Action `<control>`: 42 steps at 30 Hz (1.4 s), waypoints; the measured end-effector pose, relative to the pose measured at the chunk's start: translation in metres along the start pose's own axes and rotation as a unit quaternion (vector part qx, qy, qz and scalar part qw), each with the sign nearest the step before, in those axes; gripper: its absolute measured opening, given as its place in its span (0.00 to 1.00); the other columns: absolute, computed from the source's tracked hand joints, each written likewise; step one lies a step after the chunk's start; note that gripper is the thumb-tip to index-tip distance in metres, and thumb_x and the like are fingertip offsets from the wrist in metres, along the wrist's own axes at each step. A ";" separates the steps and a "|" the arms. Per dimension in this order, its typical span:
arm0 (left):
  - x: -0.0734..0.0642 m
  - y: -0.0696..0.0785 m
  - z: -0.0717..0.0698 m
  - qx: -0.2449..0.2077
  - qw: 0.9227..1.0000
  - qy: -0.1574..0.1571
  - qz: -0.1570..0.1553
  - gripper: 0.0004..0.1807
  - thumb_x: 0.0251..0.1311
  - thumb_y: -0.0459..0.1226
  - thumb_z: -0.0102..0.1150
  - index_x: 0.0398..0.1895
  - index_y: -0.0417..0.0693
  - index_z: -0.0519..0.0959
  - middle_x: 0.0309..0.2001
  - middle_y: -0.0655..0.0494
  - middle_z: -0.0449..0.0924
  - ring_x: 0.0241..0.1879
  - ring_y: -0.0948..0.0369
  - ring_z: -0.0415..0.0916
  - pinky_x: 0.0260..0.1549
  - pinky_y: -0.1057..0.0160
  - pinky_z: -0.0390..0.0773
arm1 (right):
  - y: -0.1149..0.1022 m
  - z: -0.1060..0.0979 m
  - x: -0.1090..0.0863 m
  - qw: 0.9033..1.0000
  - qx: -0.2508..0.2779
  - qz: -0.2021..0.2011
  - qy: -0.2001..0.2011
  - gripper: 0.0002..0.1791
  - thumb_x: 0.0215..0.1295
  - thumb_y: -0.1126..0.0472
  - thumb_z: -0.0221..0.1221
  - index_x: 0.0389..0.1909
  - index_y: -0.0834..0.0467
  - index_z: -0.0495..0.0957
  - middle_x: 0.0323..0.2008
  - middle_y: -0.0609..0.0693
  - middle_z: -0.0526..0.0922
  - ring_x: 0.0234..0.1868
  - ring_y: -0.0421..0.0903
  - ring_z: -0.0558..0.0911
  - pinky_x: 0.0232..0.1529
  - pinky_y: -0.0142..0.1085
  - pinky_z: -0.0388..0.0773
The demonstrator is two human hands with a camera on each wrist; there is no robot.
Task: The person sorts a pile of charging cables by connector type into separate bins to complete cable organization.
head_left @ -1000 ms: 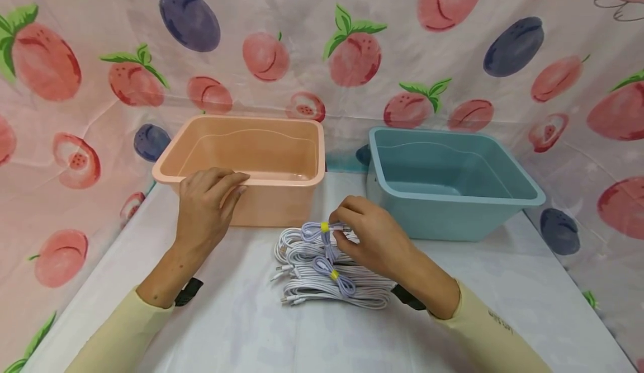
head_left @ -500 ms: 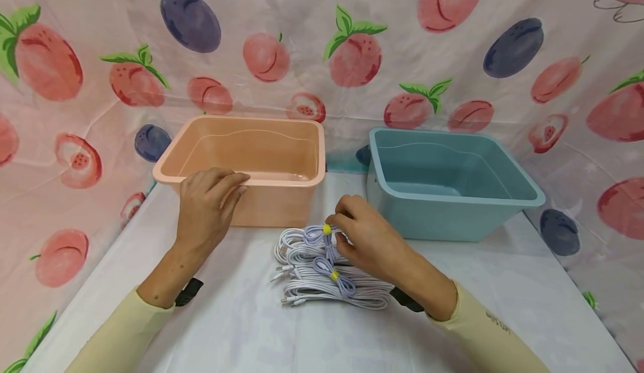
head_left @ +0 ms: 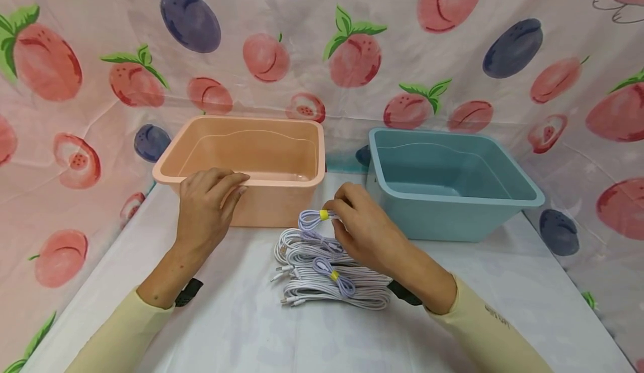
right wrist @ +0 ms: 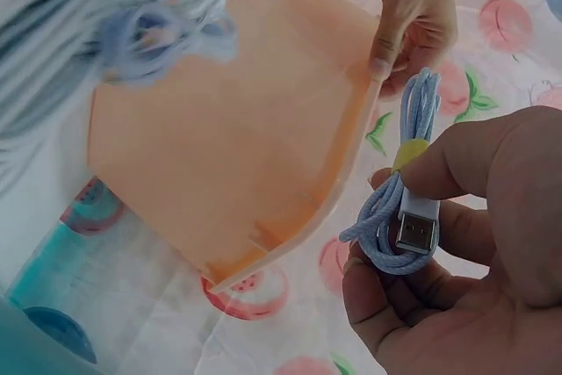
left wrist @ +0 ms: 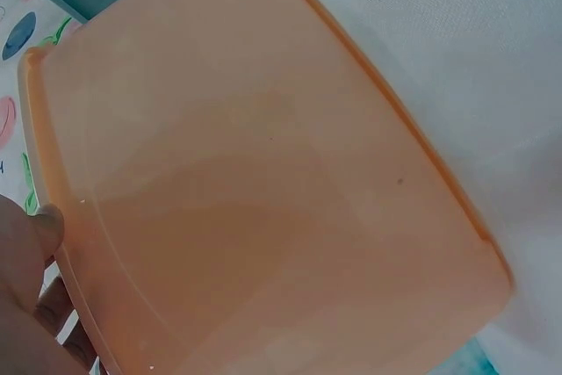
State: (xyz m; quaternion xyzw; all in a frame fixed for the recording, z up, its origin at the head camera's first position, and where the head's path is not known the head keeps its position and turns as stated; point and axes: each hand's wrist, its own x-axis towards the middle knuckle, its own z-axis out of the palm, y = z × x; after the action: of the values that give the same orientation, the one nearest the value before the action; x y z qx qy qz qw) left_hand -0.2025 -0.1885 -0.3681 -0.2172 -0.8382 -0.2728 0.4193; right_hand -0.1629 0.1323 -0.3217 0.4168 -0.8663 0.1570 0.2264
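My right hand (head_left: 369, 230) pinches a coiled lavender USB cable (head_left: 309, 220) bound with a yellow tie, held above the pile. Its metal USB plug (right wrist: 416, 233) faces the camera in the right wrist view, with thumb and fingers around the coil. Below it lies a heap of bundled white cables (head_left: 337, 294), with more lavender cable bundles (head_left: 334, 275) on top. On the left, my left hand (head_left: 203, 211) grips the front rim of the peach plastic bin (head_left: 274, 205), fingers over the edge and thumb outside.
A teal plastic bin (head_left: 448, 219) stands at the right, behind my right hand. Both bins rest on a white-covered table (head_left: 241, 328). Fruit-printed cloth (head_left: 312, 43) hangs behind them and along the sides.
My right hand, first low at the pile, has risen slightly with the lavender cable, lifting it off the bundles beneath. The left hand stays on the peach bin's rim.
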 end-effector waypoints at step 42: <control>0.000 -0.002 -0.001 0.005 1.000 -0.009 0.005 0.10 0.67 0.35 0.71 0.49 0.48 0.90 0.45 0.49 0.85 0.49 0.47 0.81 0.54 0.41 0.68 | 0.018 0.033 0.101 0.990 0.091 0.111 0.015 0.07 0.67 0.67 0.68 0.43 0.63 0.83 0.43 0.56 0.83 0.43 0.49 0.83 0.45 0.39 0.83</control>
State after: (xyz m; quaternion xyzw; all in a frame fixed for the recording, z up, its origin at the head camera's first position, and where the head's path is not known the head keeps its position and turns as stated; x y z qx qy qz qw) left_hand -0.2031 -0.1911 -0.3681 -0.2220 -0.8419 -0.2644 0.4147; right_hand -0.2417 0.0620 -0.2982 0.3349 -0.8856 0.2657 0.1813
